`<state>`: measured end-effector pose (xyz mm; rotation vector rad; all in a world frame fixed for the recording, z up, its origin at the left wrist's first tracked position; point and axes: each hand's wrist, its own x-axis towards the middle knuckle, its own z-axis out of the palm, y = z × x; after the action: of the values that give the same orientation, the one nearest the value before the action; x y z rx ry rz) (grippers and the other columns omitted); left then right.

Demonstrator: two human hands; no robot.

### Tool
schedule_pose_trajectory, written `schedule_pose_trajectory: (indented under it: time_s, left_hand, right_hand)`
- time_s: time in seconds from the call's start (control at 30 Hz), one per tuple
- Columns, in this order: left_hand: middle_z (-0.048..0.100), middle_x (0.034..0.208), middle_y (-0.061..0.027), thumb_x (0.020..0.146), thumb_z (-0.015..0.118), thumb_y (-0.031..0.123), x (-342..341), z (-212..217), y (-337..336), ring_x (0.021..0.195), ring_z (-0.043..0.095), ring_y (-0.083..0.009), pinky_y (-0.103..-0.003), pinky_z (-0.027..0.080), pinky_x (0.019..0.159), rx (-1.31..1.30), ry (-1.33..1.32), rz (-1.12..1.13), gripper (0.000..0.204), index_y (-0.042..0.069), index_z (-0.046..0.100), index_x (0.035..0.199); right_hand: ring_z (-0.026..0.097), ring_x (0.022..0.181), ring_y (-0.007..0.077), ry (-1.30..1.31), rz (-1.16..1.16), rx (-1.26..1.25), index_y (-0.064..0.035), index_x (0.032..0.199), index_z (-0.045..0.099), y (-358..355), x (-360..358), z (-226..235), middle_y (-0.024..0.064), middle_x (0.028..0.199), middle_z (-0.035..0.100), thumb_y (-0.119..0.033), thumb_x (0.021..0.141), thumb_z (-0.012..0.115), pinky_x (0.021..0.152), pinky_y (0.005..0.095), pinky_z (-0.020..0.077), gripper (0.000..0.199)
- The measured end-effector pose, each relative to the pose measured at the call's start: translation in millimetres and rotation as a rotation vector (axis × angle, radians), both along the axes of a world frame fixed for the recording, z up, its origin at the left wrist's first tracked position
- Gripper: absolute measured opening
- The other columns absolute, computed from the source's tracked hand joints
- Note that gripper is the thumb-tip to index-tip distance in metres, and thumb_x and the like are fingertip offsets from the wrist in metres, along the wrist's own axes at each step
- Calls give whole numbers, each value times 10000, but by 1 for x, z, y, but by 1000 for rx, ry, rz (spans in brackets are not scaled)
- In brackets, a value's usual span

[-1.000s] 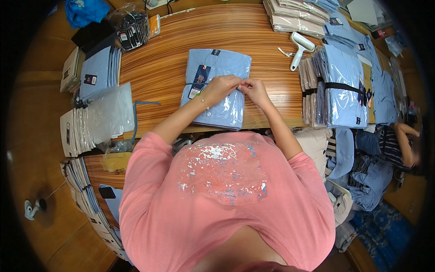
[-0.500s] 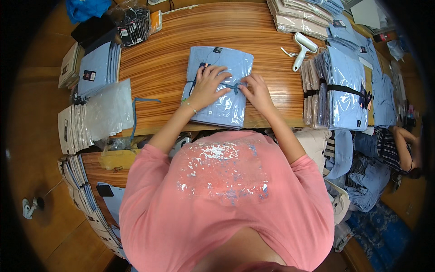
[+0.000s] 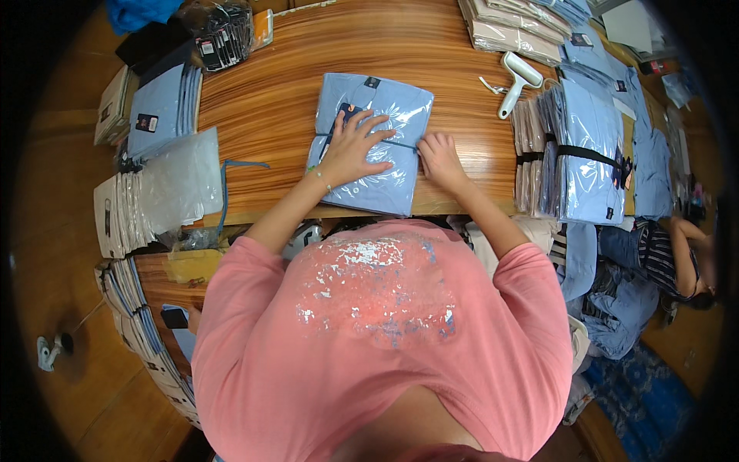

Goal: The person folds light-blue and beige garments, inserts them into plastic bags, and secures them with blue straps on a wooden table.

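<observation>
A stack of folded light-blue shirts in clear plastic bags [image 3: 385, 189] lies in front of me on the wood-grain table [image 3: 277, 100]. Around its middle runs a narrow dark-blue cloth strip [image 3: 402, 145]. My left hand [image 3: 354, 152] rests flat on top with its fingers spread, covering part of the strip and of a dark tag [image 3: 350, 110]. At the stack's right edge my right hand [image 3: 440, 162] is closed, its fingers pinching the strip there. The piece inside those fingers is hidden.
A white lint roller [image 3: 519, 81] lies at the back right, beside strapped bundles of bagged shirts [image 3: 589, 181]. On the left are bagged shirts [image 3: 158, 115], clear plastic bags [image 3: 185, 173] and a loose blue strip [image 3: 225, 192]. Another person [image 3: 670, 258] is at the far right.
My right hand has closed and shifted slightly right, off the top of the stack to its edge. The knotted part of the strip no longer shows on top. The left hand stays in place.
</observation>
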<state>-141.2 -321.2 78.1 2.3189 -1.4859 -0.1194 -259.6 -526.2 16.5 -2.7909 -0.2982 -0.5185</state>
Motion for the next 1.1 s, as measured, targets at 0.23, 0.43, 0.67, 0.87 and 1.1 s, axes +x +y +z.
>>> schedule_pose_trajectory:
  time_s: [0.23, 0.43, 0.67, 0.87, 1.1]
  left_hand:
    - [453, 1323, -123, 821, 585, 457, 52, -11, 23, 1234, 393, -275, -436, 235, 1061, -397, 390, 337, 575, 80, 499, 1246]
    - [476, 1290, -193, 919, 388, 545, 71, -52, 48, 1172, 466, -271, -319, 353, 984, -368, 1322, 653, 726, -81, 393, 1287]
    - [454, 1251, -202, 947, 406, 383, 5, 45, 44, 1144, 445, -292, -355, 326, 981, -864, 554, 503, 547, -63, 365, 1260]
    - [474, 1180, -199, 920, 467, 401, -15, -59, 75, 1087, 471, -306, -383, 347, 937, -816, 245, 369, 558, -61, 383, 1222]
    - [421, 1315, -178, 861, 393, 610, -13, 31, 60, 1244, 371, -327, -429, 251, 1041, -1135, 313, 354, 768, 22, 312, 1349]
  right_hand:
    - [506, 962, 180, 320, -449, 1429, -28, 1118, 500, 7, -4, -16, 71, 1016, 550, -328, 870, 583, 795, 343, 418, 398]
    - [538, 1006, 221, 649, -548, 1914, 14, 1265, 403, 44, 31, 35, 156, 1131, 541, -411, 869, 584, 856, 351, 452, 608]
    - [500, 1061, 201, 42, -237, 1518, -21, 1235, 399, 39, 16, 101, 132, 1172, 527, -229, 780, 723, 900, 330, 412, 597]
    - [458, 1079, 179, 358, -127, 1431, -32, 1217, 436, 14, -9, 50, 65, 1184, 505, -187, 700, 783, 937, 322, 352, 642]
    - [295, 1318, 268, -12, -20, 1193, -30, 1387, 302, 6, -9, 110, 175, 1387, 363, -416, 694, 753, 1082, 372, 212, 912]
